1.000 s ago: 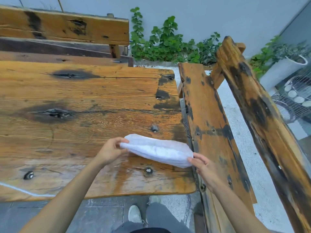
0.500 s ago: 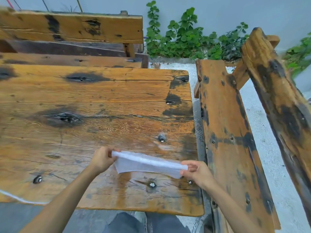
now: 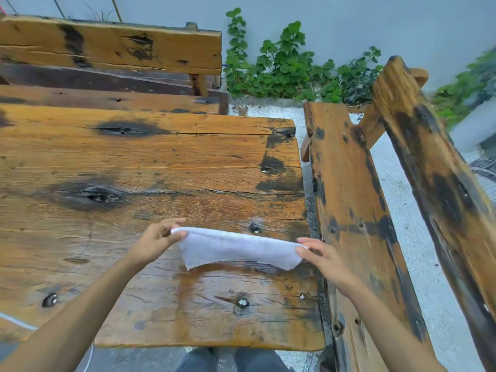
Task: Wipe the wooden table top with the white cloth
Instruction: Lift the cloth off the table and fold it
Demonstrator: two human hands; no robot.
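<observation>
The cloth (image 3: 237,249) hangs stretched between both grips, its long axis running left to right over the near right part of the table (image 3: 150,167). The left hand (image 3: 155,241) pinches its left top corner; the right hand (image 3: 322,257) pinches the right top corner. The lower edge droops below the grips, at or just above the wood; contact cannot be told. Neither hand is nearer. No containers are in view.

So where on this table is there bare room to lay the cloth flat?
The whole table top is bare. Widest patch: left of the left hand, toward the dark knot. Only the near right corner is busy, where both hands hold the cloth, right hand at the bench gap.
</observation>
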